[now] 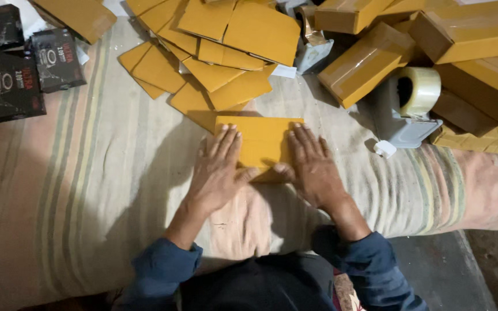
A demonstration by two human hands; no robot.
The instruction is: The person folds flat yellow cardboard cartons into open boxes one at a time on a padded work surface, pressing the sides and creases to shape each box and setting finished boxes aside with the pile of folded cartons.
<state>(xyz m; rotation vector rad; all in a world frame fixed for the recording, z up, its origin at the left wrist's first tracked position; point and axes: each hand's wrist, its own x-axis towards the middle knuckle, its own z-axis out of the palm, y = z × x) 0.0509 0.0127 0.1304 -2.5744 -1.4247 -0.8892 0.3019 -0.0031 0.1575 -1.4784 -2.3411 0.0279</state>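
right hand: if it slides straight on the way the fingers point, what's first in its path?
Probably the loose flat cardboard blanks just beyond the flat piece that the right hand presses; the fingers point away, slightly left. Depth unclear.

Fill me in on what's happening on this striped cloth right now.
A person in blue sleeves presses both hands flat on a flat yellow cardboard piece lying on the striped cloth. The left hand covers its left side, the right hand its right. Beyond it lies a heap of flat yellow cardboard blanks. Taped-up boxes are piled at the upper right beside a tape dispenser. Small black packages lie at the upper left.
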